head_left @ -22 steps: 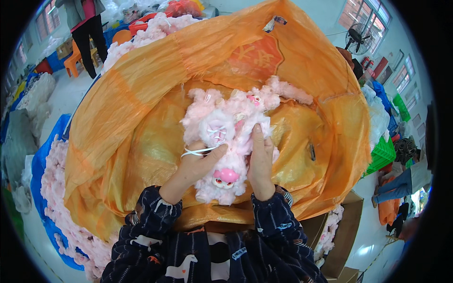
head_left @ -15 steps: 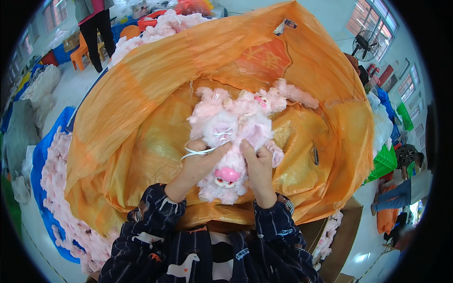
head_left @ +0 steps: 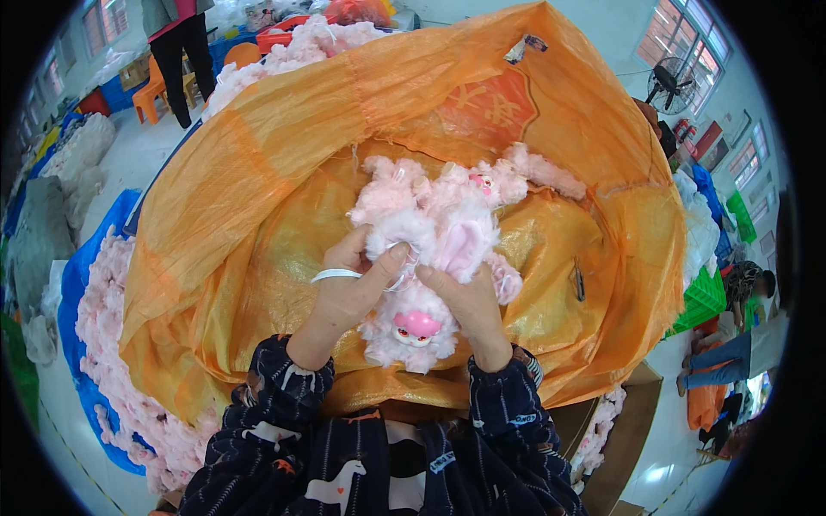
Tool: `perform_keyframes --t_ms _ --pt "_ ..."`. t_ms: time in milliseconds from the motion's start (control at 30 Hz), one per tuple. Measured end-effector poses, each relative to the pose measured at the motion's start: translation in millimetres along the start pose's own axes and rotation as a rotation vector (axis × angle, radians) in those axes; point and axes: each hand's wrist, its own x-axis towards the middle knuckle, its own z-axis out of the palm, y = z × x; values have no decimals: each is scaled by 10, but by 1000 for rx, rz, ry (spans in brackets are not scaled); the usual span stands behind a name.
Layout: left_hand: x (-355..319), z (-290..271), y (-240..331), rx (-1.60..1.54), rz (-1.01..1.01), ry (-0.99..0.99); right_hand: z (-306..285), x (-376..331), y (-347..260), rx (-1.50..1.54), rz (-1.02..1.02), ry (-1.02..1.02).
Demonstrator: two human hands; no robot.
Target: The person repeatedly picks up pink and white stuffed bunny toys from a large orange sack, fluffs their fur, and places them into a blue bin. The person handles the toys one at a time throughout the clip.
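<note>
A pink plush toy [head_left: 415, 328] with long fluffy ears lies face up, its head toward me. My left hand [head_left: 348, 284] is closed on one ear [head_left: 404, 228], thumb in front and fingers behind. A thin white cord [head_left: 334, 274] loops over that hand and runs to the ear beside its thumb. My right hand [head_left: 471, 305] grips the toy near the base of the other ear [head_left: 463, 249], its thumb tip close to the cord. Under the toy, more pink plush pieces [head_left: 387, 185] rest on an orange woven sack [head_left: 284, 267].
A dark slim tool [head_left: 579, 279] lies on the sack at the right. Pink plush pieces fill a blue-lined heap [head_left: 112, 318] at the left and a cardboard box [head_left: 641, 404] at the lower right. A person [head_left: 181, 56] stands at the far left; others are at the right.
My left thumb has moved up over the ear, and the cord loops there have shifted. My right thumb has slid left and down, off the other ear's inner side.
</note>
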Motion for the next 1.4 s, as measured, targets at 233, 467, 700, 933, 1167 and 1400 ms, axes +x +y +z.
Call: perform_keyframes --t_ms 233,467,700,933,1167,1400 --pt "16 27 -99 -427 -187 59 24 -19 30 74 -31 -14" --pt "7 31 -101 -379 -131 71 -2 13 66 168 8 -54" --pt "43 65 100 32 12 -17 87 34 -45 69 -184 5" --pt "17 84 -145 -433 -264 50 116 10 -70 139 -117 27" --pt "-111 -220 -353 -533 -278 -218 15 54 12 187 -161 54" --pt "-341 -302 -430 105 -443 -595 60 105 -36 103 -184 256"
